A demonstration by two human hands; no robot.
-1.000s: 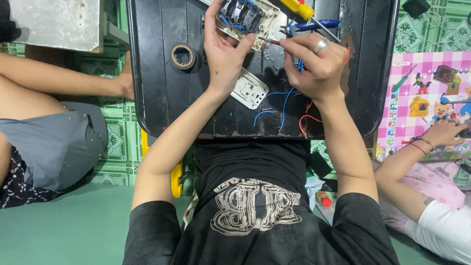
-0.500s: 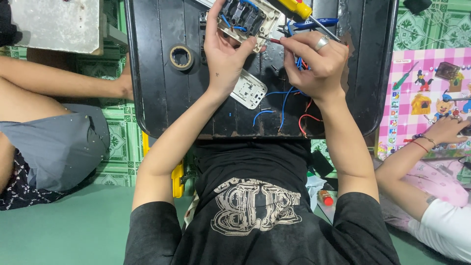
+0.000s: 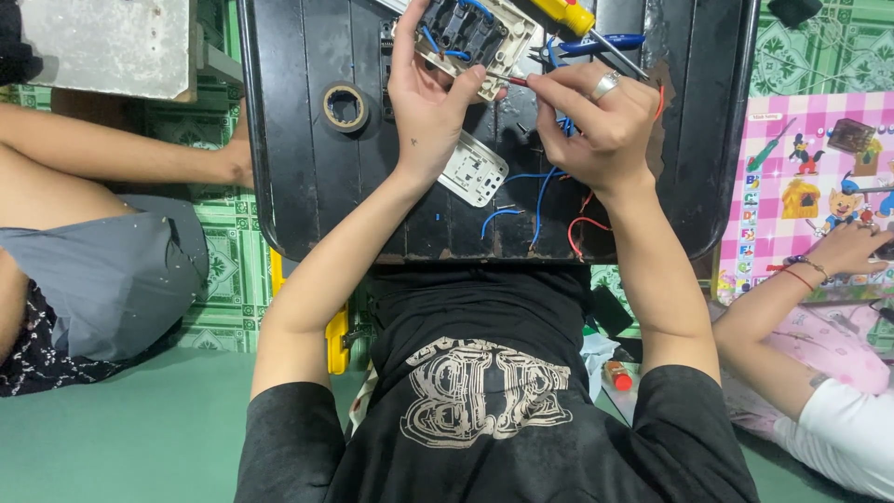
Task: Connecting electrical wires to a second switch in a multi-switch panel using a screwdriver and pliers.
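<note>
On a black table (image 3: 307, 177), my left hand (image 3: 428, 102) holds a beige switch module (image 3: 480, 35) turned back side up, with blue wires in its terminals. My right hand (image 3: 601, 116), a ring on one finger, pinches a thin red wire (image 3: 515, 82) whose end meets the module's lower edge. More blue wires (image 3: 540, 196) and red wires (image 3: 582, 228) trail from under my right hand toward the table's near edge. A white switch faceplate (image 3: 473, 169) lies flat just below my left wrist.
A roll of dark tape (image 3: 345, 105) lies left of my left hand. A yellow-handled screwdriver (image 3: 582, 23) and a blue-handled tool (image 3: 601, 43) rest near the far edge. One person sits at the left (image 3: 102, 251); another person's hand (image 3: 847, 247) rests on a pink picture mat (image 3: 810, 177).
Both hands stayed on the module and wire. My right hand shifted slightly, bringing the red wire end closer to the module's edge.
</note>
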